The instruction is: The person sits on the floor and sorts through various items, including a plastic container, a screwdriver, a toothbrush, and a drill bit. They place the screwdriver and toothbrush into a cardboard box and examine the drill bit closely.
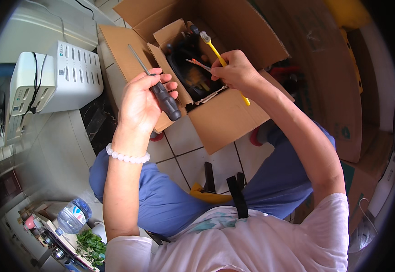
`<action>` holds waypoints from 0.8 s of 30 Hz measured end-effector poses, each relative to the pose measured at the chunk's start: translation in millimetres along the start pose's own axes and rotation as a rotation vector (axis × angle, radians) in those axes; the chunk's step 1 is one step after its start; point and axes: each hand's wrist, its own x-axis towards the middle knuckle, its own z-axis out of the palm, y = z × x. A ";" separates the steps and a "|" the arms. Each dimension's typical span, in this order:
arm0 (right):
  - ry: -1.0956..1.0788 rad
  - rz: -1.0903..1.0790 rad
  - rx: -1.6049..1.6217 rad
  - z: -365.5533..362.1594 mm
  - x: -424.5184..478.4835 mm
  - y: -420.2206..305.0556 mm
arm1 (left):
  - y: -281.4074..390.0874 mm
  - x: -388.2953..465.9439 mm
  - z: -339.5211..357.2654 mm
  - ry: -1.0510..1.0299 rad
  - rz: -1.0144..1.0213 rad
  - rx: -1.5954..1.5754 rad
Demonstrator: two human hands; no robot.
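Observation:
A screwdriver [166,100] with a dark ribbed handle lies across my left hand [143,98], its bare metal shaft pointing up and away between thumb and fingers. In my right hand [236,71] is a yellow toothbrush [213,48], its worn bristles turned up. The same fingers pinch a thin item with an orange-and-white pattern [197,63], which I cannot identify. Both hands hover over an open cardboard box [231,119]. Inside it sits a smaller open carton [172,76] holding dark tangled things [190,64], partly hidden by my right hand.
Two white power-bank charging stations [78,73] stand at left, the smaller with a black cable [35,81] around it. Large cardboard boxes [333,85] line the right side. A big water bottle [73,216] and a leafy plant [90,244] are at lower left. White floor tiles [180,136] lie below.

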 end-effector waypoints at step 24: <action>0.313 0.178 -0.233 80.2 113.7 77.5 | 33.5 -18.4 -25.8 0.008 0.050 -0.150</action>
